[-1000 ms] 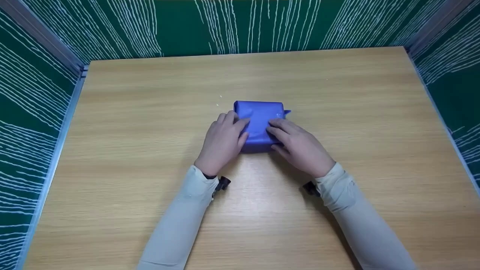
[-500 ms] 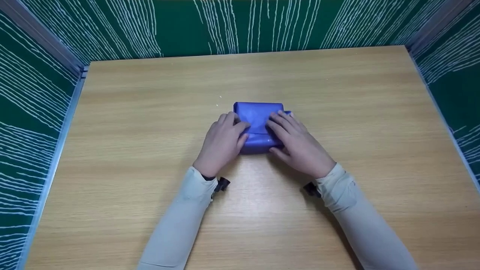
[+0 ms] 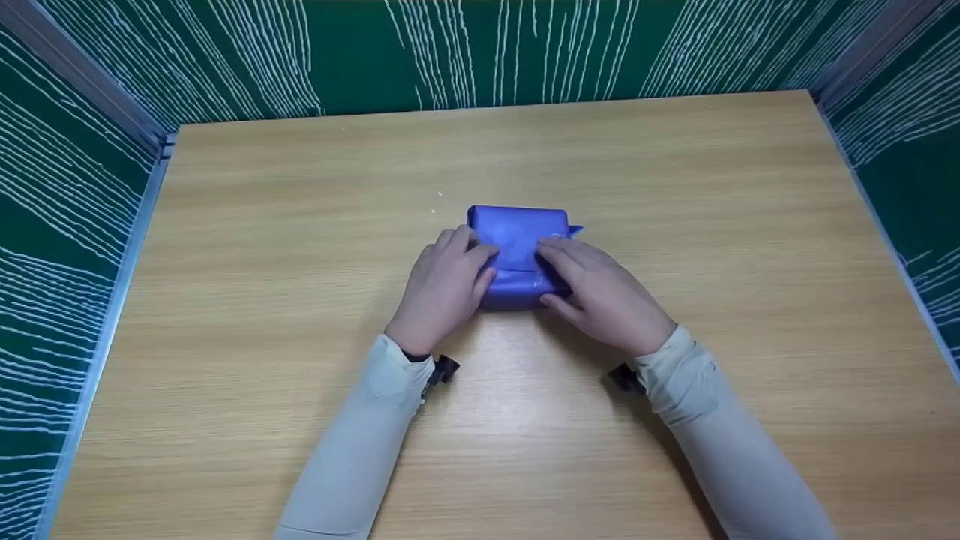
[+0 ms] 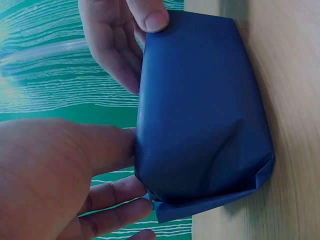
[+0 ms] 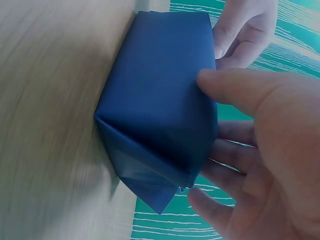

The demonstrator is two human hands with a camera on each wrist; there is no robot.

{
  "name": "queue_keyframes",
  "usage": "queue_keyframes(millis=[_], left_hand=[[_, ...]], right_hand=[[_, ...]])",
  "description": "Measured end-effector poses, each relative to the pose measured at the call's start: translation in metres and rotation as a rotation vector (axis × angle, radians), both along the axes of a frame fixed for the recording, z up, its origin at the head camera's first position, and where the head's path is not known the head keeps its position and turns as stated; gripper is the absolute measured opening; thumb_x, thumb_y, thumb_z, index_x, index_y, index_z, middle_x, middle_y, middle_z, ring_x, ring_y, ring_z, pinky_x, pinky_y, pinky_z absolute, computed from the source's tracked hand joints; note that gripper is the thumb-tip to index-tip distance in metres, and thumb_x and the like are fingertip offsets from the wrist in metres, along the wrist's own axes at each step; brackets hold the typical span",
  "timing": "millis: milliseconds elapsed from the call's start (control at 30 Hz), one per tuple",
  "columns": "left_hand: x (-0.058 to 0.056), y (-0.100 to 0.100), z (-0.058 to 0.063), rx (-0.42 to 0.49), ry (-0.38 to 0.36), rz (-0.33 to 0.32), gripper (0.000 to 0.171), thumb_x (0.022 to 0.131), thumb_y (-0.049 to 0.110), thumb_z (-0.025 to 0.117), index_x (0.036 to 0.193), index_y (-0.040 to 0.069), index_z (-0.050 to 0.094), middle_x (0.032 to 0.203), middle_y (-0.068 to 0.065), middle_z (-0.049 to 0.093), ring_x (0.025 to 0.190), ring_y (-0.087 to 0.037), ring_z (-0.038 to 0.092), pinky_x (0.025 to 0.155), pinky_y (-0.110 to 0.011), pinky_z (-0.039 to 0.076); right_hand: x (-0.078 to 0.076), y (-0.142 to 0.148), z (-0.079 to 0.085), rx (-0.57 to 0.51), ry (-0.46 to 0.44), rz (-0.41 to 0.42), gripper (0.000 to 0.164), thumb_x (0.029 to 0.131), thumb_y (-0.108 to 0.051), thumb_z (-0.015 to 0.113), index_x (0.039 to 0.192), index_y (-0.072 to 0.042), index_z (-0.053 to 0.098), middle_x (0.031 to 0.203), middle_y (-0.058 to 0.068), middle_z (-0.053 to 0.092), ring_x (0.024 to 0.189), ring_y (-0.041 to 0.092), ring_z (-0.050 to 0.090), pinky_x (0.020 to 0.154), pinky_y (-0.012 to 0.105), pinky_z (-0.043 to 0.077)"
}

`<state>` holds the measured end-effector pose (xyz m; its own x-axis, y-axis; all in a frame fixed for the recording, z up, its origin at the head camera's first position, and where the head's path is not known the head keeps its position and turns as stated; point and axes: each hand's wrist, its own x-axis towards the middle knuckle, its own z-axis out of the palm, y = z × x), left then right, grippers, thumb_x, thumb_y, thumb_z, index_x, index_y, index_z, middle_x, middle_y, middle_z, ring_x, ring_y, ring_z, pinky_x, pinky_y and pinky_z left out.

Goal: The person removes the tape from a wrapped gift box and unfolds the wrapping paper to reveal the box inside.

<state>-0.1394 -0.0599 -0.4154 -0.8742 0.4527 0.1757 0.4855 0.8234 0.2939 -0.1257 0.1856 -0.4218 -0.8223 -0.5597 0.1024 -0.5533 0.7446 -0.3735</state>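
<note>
The left hand (image 3: 439, 281) rests on the left end of a blue, box-shaped parcel in smooth, paper-like wrapping (image 3: 517, 232), fingers bent loosely over the top and thumb at the near upper edge. The right hand (image 3: 606, 292) lies on the parcel's right part, fingers extended and relaxed across the top, thumb touching the near side. Neither hand is clenched around it.

The parcel sits flat on the table near its middle, between both hands. A straight edge of wrapping crosses its top toward the near side. A pointed flap (image 3: 575, 230) projects at the right end; a creased fold (image 4: 205, 204) stands out at the left end.

Both forearms wear pale grey sleeves (image 3: 352, 450), with a small black device (image 3: 444, 369) at each wrist. The table (image 3: 300, 225) is light wood-grained; small white specks (image 3: 439, 194) lie beyond the parcel, slightly left. Green panels with white wavy lines (image 3: 352, 60) enclose the far, left and right sides.
</note>
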Motion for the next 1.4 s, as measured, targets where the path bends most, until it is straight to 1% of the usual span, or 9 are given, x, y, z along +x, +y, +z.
queue_keyframes(millis=[167,267,500,567,800,1033,1133,1267,1400], left_hand=[[-0.0007,-0.0004,-0.0008,0.022,0.000,0.004,0.027,0.102,0.027,0.066,0.123,0.011,0.074,0.119,-0.007,0.064,0.111,-0.027,0.058,0.091,-0.043,0.050],[-0.0012,-0.0001,-0.0003,0.029,-0.015,0.004,0.026,0.102,0.027,0.066,0.121,0.011,0.073,0.119,-0.007,0.063,0.111,-0.027,0.057,0.092,-0.043,0.050],[-0.0031,0.0003,-0.0001,0.002,-0.042,0.019,0.042,0.103,0.031,0.063,0.137,0.008,0.065,0.129,-0.011,0.061,0.118,-0.029,0.057,0.096,-0.045,0.051],[-0.0033,0.0005,-0.0001,0.003,-0.033,0.013,0.042,0.103,0.031,0.063,0.137,0.008,0.066,0.129,-0.012,0.061,0.118,-0.029,0.057,0.095,-0.045,0.051],[-0.0034,0.0011,-0.0017,0.018,0.002,0.017,0.034,0.103,0.030,0.063,0.128,0.010,0.072,0.124,-0.011,0.063,0.113,-0.029,0.058,0.091,-0.044,0.052],[-0.0019,0.0037,-0.0039,0.029,0.023,0.073,0.029,0.102,0.031,0.064,0.123,0.012,0.075,0.120,-0.009,0.066,0.108,-0.028,0.062,0.086,-0.044,0.054],[0.0000,0.0058,-0.0048,0.047,0.036,0.106,0.029,0.102,0.033,0.066,0.117,0.010,0.074,0.112,-0.009,0.067,0.100,-0.027,0.066,0.082,-0.044,0.056],[0.0028,0.0077,-0.0055,0.067,0.055,0.138,0.029,0.099,0.037,0.070,0.105,0.009,0.072,0.100,-0.007,0.067,0.088,-0.026,0.067,0.075,-0.043,0.057],[0.0042,0.0078,-0.0052,0.071,0.053,0.150,0.028,0.098,0.037,0.071,0.099,0.009,0.073,0.098,-0.006,0.066,0.086,-0.025,0.067,0.073,-0.042,0.057]], right_hand=[[-0.0003,0.0021,-0.0022,-0.009,0.005,0.005,0.068,0.099,-0.026,0.072,0.154,0.001,0.043,0.156,0.022,0.046,0.146,0.037,0.043,0.120,0.054,0.032],[-0.0001,0.0028,-0.0022,-0.007,0.004,0.001,0.067,0.099,-0.025,0.072,0.154,0.001,0.043,0.156,0.021,0.046,0.146,0.037,0.043,0.120,0.054,0.032],[-0.0001,0.0033,-0.0013,-0.001,0.006,-0.005,0.065,0.099,-0.024,0.072,0.153,-0.001,0.045,0.156,0.021,0.047,0.145,0.038,0.044,0.119,0.055,0.034],[-0.0002,0.0031,-0.0010,0.002,0.005,-0.007,0.065,0.099,-0.025,0.072,0.153,-0.001,0.045,0.156,0.021,0.047,0.145,0.038,0.044,0.119,0.056,0.034],[-0.0012,0.0030,-0.0028,0.007,0.039,0.013,0.060,0.098,-0.023,0.073,0.149,0.001,0.051,0.154,0.020,0.049,0.143,0.038,0.046,0.117,0.056,0.036],[-0.0023,0.0036,-0.0056,-0.001,0.085,0.045,0.056,0.097,-0.021,0.074,0.145,0.002,0.056,0.153,0.020,0.050,0.142,0.037,0.048,0.115,0.055,0.040],[-0.0018,0.0033,-0.0052,-0.001,0.080,0.044,0.057,0.097,-0.020,0.074,0.146,0.002,0.055,0.154,0.020,0.050,0.143,0.037,0.047,0.115,0.054,0.039],[-0.0005,0.0020,-0.0040,0.008,0.059,0.037,0.058,0.097,-0.022,0.074,0.147,0.001,0.054,0.156,0.020,0.048,0.144,0.037,0.046,0.116,0.055,0.039],[0.0004,0.0009,-0.0028,0.017,0.041,0.030,0.059,0.098,-0.022,0.074,0.148,0.000,0.053,0.157,0.019,0.047,0.145,0.037,0.044,0.117,0.055,0.038]])
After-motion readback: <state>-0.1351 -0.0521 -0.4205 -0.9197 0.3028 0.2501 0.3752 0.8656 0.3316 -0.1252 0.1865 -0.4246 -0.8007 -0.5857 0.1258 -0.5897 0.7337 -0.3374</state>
